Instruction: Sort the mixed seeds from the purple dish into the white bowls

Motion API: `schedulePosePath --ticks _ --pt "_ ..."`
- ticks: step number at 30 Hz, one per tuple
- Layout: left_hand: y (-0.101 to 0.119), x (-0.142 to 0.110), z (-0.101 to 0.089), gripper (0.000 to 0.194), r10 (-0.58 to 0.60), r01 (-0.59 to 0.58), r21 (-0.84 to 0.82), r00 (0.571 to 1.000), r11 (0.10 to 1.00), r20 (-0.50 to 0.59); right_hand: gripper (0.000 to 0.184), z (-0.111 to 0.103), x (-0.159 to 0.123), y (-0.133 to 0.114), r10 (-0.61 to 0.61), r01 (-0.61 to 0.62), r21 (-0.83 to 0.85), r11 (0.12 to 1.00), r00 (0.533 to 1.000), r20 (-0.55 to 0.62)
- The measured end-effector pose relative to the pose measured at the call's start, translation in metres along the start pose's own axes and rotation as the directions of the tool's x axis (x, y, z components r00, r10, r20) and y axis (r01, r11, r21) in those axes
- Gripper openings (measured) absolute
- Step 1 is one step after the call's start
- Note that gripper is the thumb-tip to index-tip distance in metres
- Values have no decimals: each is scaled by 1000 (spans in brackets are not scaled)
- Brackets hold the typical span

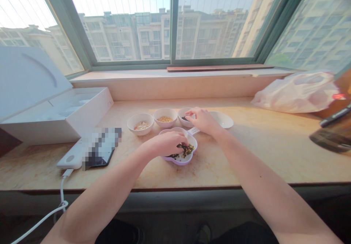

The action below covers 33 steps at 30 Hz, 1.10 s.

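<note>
My left hand [171, 143] reaches into a purple-rimmed white bowl [187, 162] with a handle [193, 130]. Its fingers curl down in a pinch among mixed dark, green and yellow beans or grains [188, 149]. What lies between the fingertips is hidden. Behind it, my right hand [203, 119] bends over a small white bowl [181, 113] of dark beans [184, 118], fingers and thumb drawn together at its right side. Anything it pinches is too small to make out. Left of that bowl stand one with yellow grains [165, 119] and one with pale flat pieces [141, 126].
Another white dish [225, 119] sits right of my right hand. An open white box [90, 105], a white power bank [71, 154] with a cable [62, 189] and a phone [105, 152] lie left. A plastic bag [296, 92] and dark container [333, 136] stand right.
</note>
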<state>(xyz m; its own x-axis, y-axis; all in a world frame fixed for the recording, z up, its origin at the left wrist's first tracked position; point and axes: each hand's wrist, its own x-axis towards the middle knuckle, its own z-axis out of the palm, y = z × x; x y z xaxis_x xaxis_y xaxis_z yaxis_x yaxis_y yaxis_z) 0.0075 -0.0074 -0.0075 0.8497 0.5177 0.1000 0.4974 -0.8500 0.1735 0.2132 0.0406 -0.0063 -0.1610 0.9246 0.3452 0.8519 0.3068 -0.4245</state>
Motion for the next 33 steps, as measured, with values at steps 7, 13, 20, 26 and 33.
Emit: schedulePosePath --ticks 7,13,20,26,33 --pt "-2 1 7 26 -28 27 -25 999 999 -36 22 -1 -1 -1 -6 5 13 1000 1000 20" --pt "-3 -3 4 34 -11 7 -50 997 999 -79 21 -1 -1 -1 -12 12 34 999 1000 4" --pt "-4 -1 -1 37 23 -31 -99 997 995 -80 21 -4 -2 -3 -22 24 52 998 999 -34" --pt "-9 -3 -7 32 -132 119 -60 942 991 -308 23 -9 -5 -10 6 4 240 971 999 -41" --pt "-14 -4 -10 25 -241 214 -118 765 970 -597 31 -6 -13 -19 -104 -196 652 733 914 391"
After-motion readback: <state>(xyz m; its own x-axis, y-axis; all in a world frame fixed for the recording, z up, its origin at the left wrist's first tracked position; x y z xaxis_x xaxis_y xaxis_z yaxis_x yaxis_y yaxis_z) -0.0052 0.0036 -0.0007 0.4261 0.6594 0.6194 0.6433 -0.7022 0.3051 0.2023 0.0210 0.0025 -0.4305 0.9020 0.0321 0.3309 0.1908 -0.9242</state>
